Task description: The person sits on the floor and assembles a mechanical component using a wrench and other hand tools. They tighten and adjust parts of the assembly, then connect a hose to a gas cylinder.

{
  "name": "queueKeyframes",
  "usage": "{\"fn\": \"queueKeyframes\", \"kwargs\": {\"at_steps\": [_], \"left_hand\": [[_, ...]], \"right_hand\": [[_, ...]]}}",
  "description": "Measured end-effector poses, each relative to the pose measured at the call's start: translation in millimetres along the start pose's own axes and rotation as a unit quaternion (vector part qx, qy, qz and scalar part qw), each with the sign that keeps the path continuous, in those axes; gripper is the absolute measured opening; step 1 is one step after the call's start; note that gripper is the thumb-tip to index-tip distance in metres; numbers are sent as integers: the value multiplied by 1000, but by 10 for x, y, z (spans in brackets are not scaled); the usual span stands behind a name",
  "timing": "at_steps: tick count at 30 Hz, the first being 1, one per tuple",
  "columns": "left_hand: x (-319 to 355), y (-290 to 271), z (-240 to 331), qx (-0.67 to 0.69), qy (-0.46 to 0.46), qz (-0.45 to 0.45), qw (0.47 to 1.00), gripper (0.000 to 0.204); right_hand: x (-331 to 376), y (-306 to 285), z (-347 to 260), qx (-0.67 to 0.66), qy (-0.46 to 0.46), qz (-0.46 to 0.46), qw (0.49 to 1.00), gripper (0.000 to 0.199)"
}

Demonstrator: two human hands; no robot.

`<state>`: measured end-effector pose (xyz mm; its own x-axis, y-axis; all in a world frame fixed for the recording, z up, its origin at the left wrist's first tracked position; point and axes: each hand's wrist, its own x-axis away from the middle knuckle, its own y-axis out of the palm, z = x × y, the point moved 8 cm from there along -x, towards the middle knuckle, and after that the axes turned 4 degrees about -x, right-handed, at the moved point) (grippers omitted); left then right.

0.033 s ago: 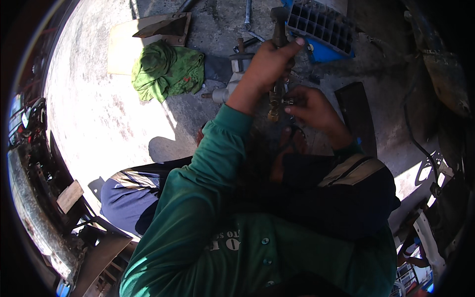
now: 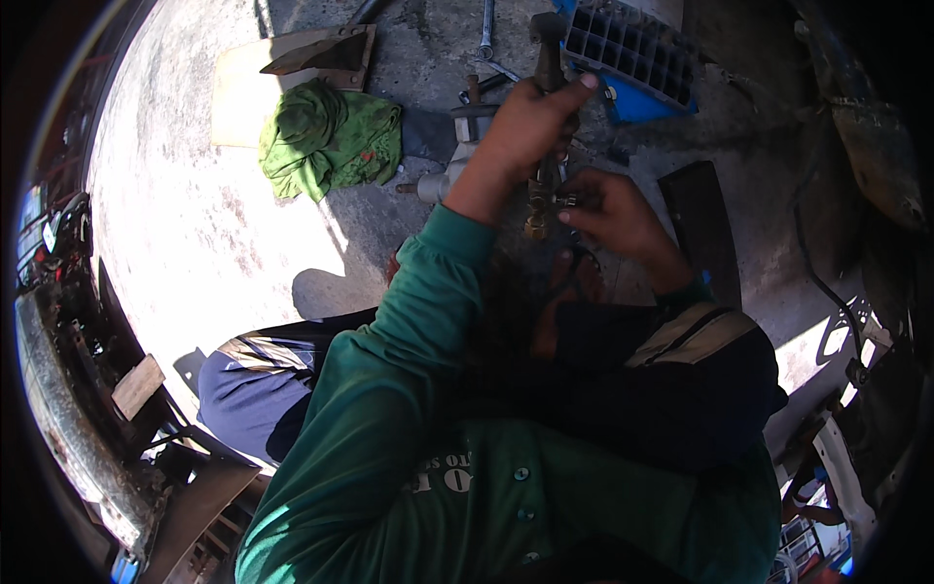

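Metal tool [image 2: 537, 200] sits in the left hand [image 2: 528, 131], curled round it (thumb poking out), and the right hand [image 2: 625, 212] pinches its side knob [image 2: 566, 200]. Bare floor [image 2: 175, 214] spreads left; a blue tray [image 2: 634, 104] is close ahead.

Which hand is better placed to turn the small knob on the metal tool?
Right hand, I'd judge: it sits right at the small knob, while the left hand is wrapped around the metal tool.

Your tool [image 2: 537, 198]: dull metal, brassy near end. Your sleeve [image 2: 389, 341]: matt cloth. Matt cloth rag [image 2: 331, 141]; shiny metal spanner [image 2: 486, 44]; rough concrete floor [image 2: 180, 185].
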<state>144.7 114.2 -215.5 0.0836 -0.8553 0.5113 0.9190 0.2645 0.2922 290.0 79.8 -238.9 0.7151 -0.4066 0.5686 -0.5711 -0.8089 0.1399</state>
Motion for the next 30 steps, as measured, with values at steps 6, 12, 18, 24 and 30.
{"fn": "queueKeyframes", "kwargs": {"at_steps": [6, 12, 18, 24, 30], "left_hand": [[13, 58, 18, -15, -8, -10, 1000, 38], [-16, 106, 54, 10, -72, -30, 997, 41], [-87, 49, 318, 181, -185, -80, 963, 37], [727, -118, 1312, 47, -125, -69, 989, 29], [1303, -351, 1540, 103, -62, -42, 992, 18]], "right_hand": [[58, -6, -156, 115, -70, 21, 991, 27], [100, -2, -144, 37, -8, -16, 999, 29], [261, 1, -1186, 236, -232, -21, 943, 26], [510, 330, -2448, 318, -350, -47, 880, 26], [580, 827, -3068, 294, -396, -62, 868, 23]]}}
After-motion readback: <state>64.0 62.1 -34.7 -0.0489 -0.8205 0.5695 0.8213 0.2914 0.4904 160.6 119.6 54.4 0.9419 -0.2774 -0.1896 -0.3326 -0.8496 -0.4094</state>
